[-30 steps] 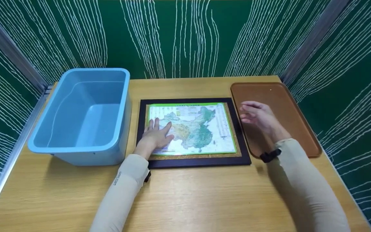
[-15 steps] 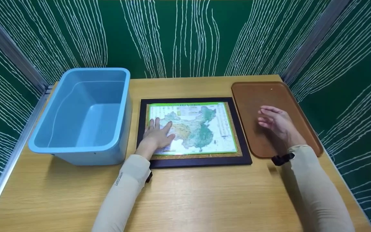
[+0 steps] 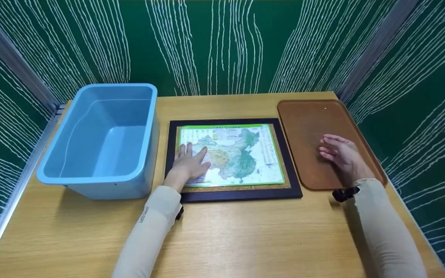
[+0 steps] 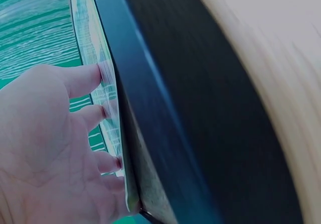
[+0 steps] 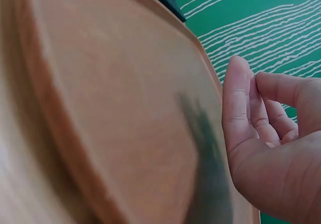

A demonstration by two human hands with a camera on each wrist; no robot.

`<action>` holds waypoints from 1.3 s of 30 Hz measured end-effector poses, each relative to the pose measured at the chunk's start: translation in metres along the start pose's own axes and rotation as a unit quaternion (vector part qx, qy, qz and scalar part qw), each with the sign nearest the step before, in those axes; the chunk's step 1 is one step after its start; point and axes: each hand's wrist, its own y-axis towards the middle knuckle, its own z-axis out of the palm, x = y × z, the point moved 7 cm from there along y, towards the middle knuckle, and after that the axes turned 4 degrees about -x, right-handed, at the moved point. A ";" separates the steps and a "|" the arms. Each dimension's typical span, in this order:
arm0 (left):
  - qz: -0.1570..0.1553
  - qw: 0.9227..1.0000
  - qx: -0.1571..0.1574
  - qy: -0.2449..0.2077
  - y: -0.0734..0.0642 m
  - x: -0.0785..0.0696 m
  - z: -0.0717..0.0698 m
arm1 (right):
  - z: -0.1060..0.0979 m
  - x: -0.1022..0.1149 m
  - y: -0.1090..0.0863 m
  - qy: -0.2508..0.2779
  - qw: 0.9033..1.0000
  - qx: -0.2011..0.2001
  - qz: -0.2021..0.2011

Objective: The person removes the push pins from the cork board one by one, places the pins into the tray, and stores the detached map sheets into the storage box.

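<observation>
Right hand (image 3: 344,157) has drifted further right, now hovering over the smooth brown tray (image 3: 309,119) at right of frame, fingers loosely bent and bunched together. Left hand (image 3: 185,166) is spread on the glossy China map (image 3: 242,154) mid-frame, lying on a grainy cork board (image 3: 230,189) with a flat black border (image 3: 242,195). Rounded blue plastic tub (image 3: 102,190), upper left.

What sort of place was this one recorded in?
Probably a small staged recording booth: green panels with wavy white lines close in the back and both sides of a wood-grain table, and metal-looking posts stand at the two back corners.
</observation>
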 end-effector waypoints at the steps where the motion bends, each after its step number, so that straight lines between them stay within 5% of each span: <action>1: 0.000 1.000 0.000 0.001 0.000 0.000 0.000 | -0.001 -0.001 0.000 0.002 1.000 0.000 0.003; 39: -0.002 1.000 0.004 -0.003 0.001 0.000 0.000 | -0.008 -0.016 0.006 -0.081 0.997 0.006 0.003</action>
